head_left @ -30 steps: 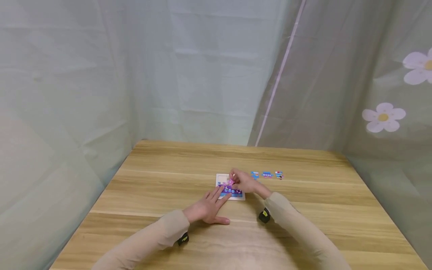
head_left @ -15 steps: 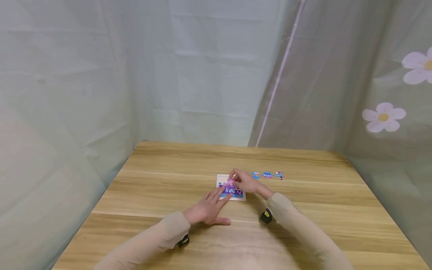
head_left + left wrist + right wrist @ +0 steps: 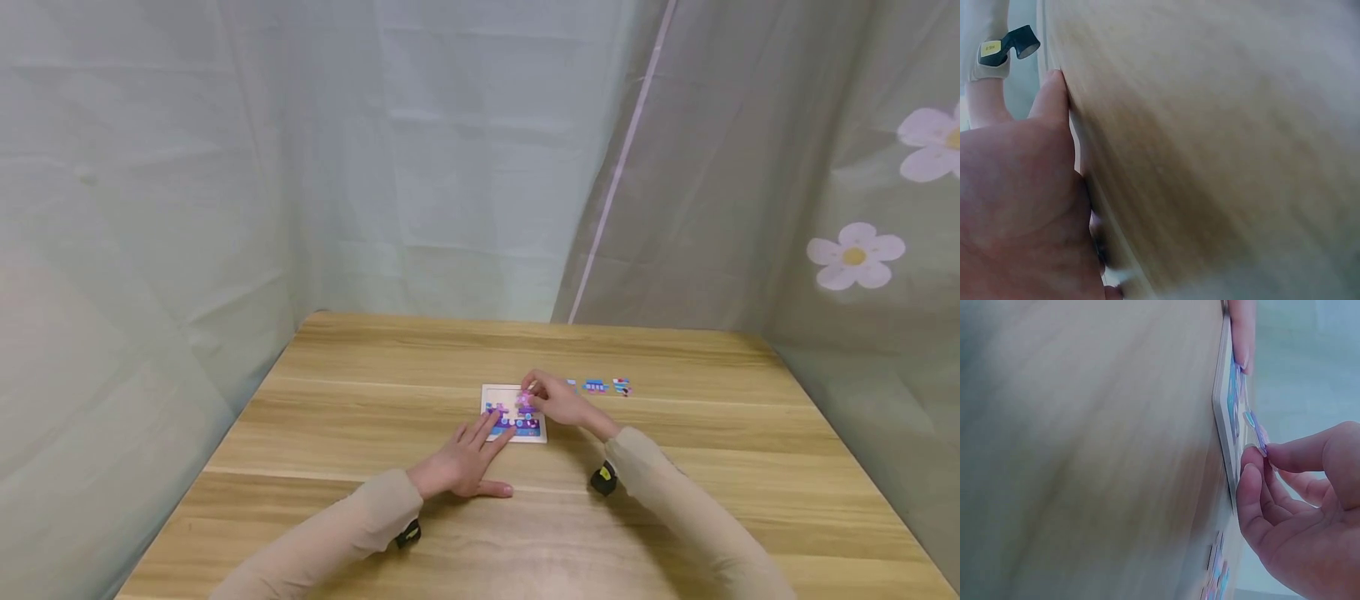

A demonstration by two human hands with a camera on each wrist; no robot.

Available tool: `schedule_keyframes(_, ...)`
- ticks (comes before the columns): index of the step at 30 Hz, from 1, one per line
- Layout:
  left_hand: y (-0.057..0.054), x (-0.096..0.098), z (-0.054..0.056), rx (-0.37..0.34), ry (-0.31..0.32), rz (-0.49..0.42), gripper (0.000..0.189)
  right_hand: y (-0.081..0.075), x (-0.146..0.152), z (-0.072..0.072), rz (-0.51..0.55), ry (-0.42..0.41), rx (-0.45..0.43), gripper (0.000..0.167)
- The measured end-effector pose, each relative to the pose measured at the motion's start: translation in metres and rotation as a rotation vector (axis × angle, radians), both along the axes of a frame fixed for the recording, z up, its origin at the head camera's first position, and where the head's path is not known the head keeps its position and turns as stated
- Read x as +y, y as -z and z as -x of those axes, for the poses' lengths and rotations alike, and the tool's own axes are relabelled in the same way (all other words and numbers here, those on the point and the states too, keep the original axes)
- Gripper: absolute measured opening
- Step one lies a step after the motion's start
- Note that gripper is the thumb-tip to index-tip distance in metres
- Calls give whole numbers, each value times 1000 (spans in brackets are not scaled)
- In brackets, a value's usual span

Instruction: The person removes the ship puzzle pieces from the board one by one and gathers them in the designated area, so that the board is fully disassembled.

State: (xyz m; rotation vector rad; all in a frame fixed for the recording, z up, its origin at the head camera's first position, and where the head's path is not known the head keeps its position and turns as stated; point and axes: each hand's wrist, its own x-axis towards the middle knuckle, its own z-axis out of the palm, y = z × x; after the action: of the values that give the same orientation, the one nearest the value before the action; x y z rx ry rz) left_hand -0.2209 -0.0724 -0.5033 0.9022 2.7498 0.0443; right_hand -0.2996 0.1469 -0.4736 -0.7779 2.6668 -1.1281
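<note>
A small jigsaw puzzle board (image 3: 496, 395) with a pale rim lies at the middle of the table. Blue and purple pieces fill its lower part; pale base shows above them. My left hand (image 3: 459, 465) rests flat with spread fingers over its lower left, the thumb on the wood. Between thumb and fingers, my right hand (image 3: 564, 403) pinches a pink and purple puzzle piece (image 3: 524, 400) over the board's right side. The right wrist view shows this puzzle piece (image 3: 1259, 433) tilted and raised off the board. Mostly palm fills the left wrist view.
Right of the board lie loose puzzle pieces: a blue one (image 3: 596, 387), another with red and black marks (image 3: 622, 387), and one (image 3: 572, 382) partly behind the right hand. Curtains (image 3: 465, 167) surround the wooden table (image 3: 360, 358).
My right hand has shifted to the right with the pinched puzzle piece, uncovering a pale gap among the pieces in the board's middle. The left hand has stayed in place.
</note>
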Motion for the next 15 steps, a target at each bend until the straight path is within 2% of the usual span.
schedule_keyframes(7, -4, -2, -3, -17, 3, -7, 95, 0, 7, -3, -24, 33, -3, 15)
schedule_keyframes(12, -9, -4, -6, -24, 6, -7, 95, -1, 12, -5, 19, 27, -12, 16)
schedule_keyframes(15, -9, -4, -7, -34, -3, -8, 95, -1, 16, -6, 61, 38, -47, 17)
